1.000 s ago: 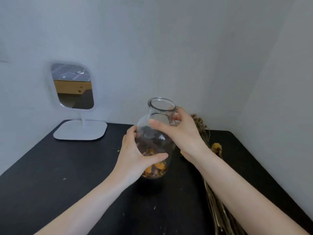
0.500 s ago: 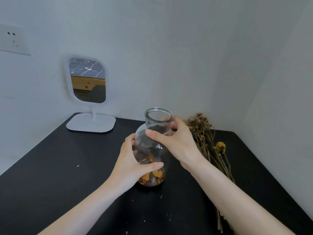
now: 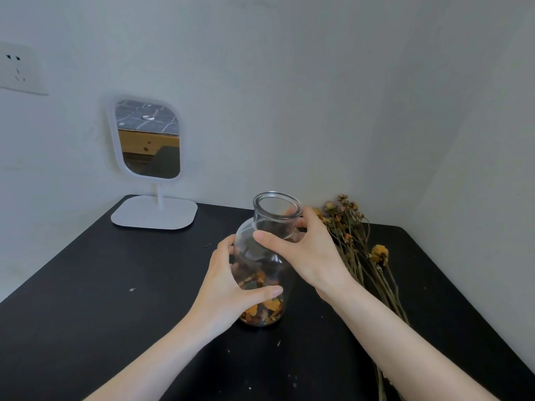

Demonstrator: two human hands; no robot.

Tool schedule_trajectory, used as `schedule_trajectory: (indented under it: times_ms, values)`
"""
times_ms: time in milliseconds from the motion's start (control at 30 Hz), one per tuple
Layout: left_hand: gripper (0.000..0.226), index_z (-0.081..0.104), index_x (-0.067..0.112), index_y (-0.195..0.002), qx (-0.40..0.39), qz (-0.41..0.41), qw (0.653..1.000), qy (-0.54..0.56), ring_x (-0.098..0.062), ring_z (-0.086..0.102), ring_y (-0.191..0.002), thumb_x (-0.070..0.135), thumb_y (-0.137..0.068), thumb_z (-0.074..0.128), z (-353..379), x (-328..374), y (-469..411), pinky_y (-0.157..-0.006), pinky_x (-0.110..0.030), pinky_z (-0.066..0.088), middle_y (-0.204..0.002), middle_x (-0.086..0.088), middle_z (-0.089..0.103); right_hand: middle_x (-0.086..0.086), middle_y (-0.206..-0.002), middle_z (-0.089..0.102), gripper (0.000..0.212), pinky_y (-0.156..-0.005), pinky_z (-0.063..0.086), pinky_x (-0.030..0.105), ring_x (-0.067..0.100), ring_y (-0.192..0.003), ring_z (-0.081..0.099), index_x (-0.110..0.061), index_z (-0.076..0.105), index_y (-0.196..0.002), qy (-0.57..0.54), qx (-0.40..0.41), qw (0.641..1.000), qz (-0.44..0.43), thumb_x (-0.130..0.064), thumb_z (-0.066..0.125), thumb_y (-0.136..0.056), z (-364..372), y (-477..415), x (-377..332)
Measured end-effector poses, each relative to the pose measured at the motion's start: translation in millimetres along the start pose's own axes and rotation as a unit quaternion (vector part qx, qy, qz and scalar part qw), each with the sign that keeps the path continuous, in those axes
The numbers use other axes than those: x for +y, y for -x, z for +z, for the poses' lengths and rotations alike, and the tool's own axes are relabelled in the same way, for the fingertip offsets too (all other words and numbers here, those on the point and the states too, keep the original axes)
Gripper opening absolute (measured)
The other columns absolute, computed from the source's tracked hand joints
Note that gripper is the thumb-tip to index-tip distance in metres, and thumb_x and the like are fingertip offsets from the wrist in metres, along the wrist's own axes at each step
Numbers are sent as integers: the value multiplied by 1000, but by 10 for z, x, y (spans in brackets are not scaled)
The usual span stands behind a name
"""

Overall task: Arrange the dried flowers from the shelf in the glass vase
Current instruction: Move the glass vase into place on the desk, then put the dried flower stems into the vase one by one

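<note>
The glass vase [image 3: 262, 267] is sitting near the middle of the black worktop [image 3: 115, 299], apparently resting on its base, with loose orange and brown petals [image 3: 260, 312] lying in its bottom. Both hands are wrapping it: the left hand [image 3: 228, 287] is curling round the lower body with its thumb across the front, and the right hand [image 3: 307, 256] is clasping the shoulder just under the neck. Over the last second that hold is staying the same and the vase is barely shifting. What is changing is mostly the view, now taking in the dried flowers [image 3: 350, 244] lying just right of the vase, behind the right wrist. No stems are standing in the vase yet, so the arranging proper is probably still waiting to begin. Farther left, a white mirror [image 3: 149, 140] is standing by the wall below a socket [image 3: 17, 70].
</note>
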State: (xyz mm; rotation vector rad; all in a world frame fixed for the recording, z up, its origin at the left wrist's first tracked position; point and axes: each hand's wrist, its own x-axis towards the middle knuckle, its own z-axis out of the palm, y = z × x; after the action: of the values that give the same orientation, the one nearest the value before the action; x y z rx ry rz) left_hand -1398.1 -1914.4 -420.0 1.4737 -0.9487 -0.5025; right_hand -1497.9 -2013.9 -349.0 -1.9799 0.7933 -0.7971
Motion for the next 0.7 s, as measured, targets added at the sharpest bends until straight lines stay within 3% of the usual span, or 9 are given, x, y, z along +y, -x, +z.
schedule_trajectory:
  times_ms: [100,167,233,300,400,500,567,700]
  values:
    - [98,31,41,-132,9,-16,1000,17,-4,47,-117,24,-54,88,1,64,64,-76,-8,46,-131,15,43,-3,-119,52,71,-88,47,25,12,-109,52,-22,45,-118,-8,1,1000,2,-46,79,-61,9,30,2]
    - [101,28,42,-136,75,-27,997,-17,2,38,-122,34,-54,85,-6,103,208,-93,-18,35,-134,19,38,-9,-121,47,81,-86,40,20,7,-111,46,-23,40,-127,-15,-2,1000,7,-48,79,-60,-83,60,33]
    - [80,41,46,-125,167,41,984,-47,5,41,-121,46,-56,81,28,144,420,-100,-21,33,-129,21,48,-14,-119,47,83,-84,36,17,3,-111,45,-27,40,-129,-17,10,1000,14,-55,75,-59,-314,83,110]
    - [50,54,44,-108,189,134,971,-57,2,53,-110,50,-64,76,141,241,614,-93,-15,41,-111,19,60,-17,-113,52,69,-78,38,13,-1,-105,49,-31,46,-122,-6,45,999,27,-58,70,-63,-641,100,246]
    - [19,63,39,-86,98,185,976,-52,-7,61,-83,44,-68,66,424,342,701,-70,-12,47,-85,11,62,-12,-104,59,41,-73,40,13,1,-98,55,-25,56,-110,14,117,991,63,-46,66,-77,-1106,133,577]
    - [3,66,36,-80,-52,106,993,-10,-6,58,-74,36,-77,66,809,401,548,-60,-13,45,-81,9,62,-11,-98,61,19,-67,38,15,0,-93,55,-26,59,-98,43,136,984,108,-37,63,-83,-1429,174,921]
    - [7,68,32,-79,-115,22,993,-7,-2,55,-69,26,-83,65,1095,353,352,-62,-13,43,-77,7,62,-11,-95,59,13,-63,36,15,-1,-88,52,-28,58,-94,76,115,979,149,-36,62,-85,-1565,208,1112]
    - [12,66,17,-85,-101,-116,988,-26,-11,55,-75,28,-87,61,1573,159,-115,-66,-23,42,-77,4,60,-9,-92,58,15,-61,37,15,1,-86,53,-23,60,-96,143,60,969,192,-32,63,-85,-1676,233,1369]
